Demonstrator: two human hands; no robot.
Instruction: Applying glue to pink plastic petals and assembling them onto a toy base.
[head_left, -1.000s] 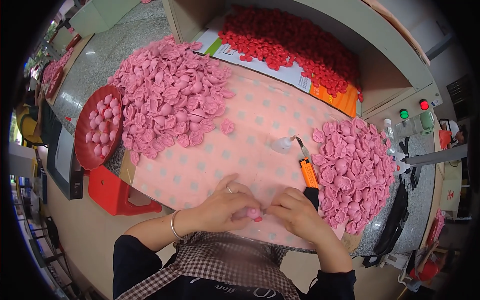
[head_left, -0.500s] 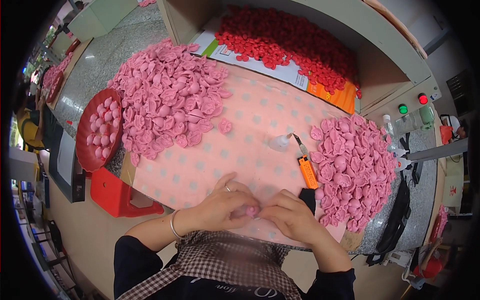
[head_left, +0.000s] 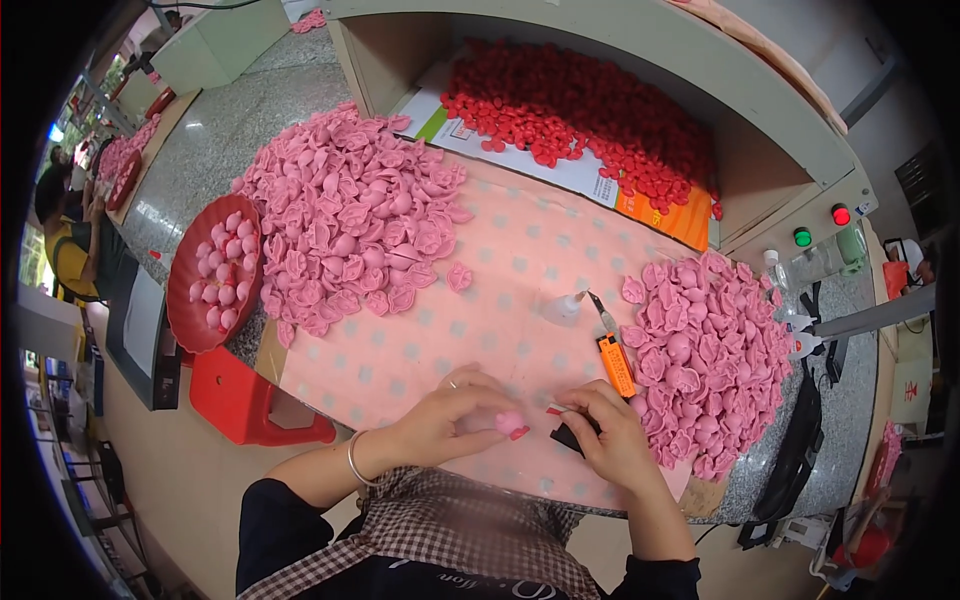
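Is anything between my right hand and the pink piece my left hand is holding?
Nothing visible. The left hand pinches the pink piece, and the right hand sits just beside it, with only bare cloth between them.

The left hand (head_left: 455, 415) mostly hides the small pink piece (head_left: 508, 421).

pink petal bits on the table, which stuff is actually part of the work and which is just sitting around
In the work:
left hand and right hand, together on a small pink piece
big pink pile
right pink pile
red tray of pink buds

Lying about:
orange-handled tool
red pile
red stool
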